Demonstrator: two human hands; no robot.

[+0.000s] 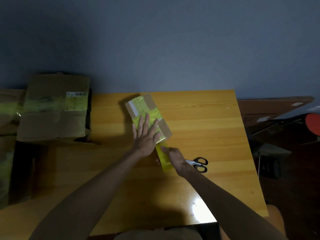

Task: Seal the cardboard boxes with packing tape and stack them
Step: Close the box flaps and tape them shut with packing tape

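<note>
A small cardboard box (152, 104) lies tilted on the yellow wooden table (207, 135), crossed with yellow-green tape. My left hand (146, 135) presses flat on its top with straight, spread fingers. A strip of yellow tape runs off the box's near end to the tape roll (164, 158), which my right hand (174, 159) grips just below the box. Black-handled scissors (199, 164) lie on the table right beside my right hand.
A larger taped cardboard box (55, 108) with a white label stands at the left, beside the table, with more taped boxes (8, 108) further left. Flat cardboard (273, 108) and a red object (313, 123) lie beyond the table's right edge.
</note>
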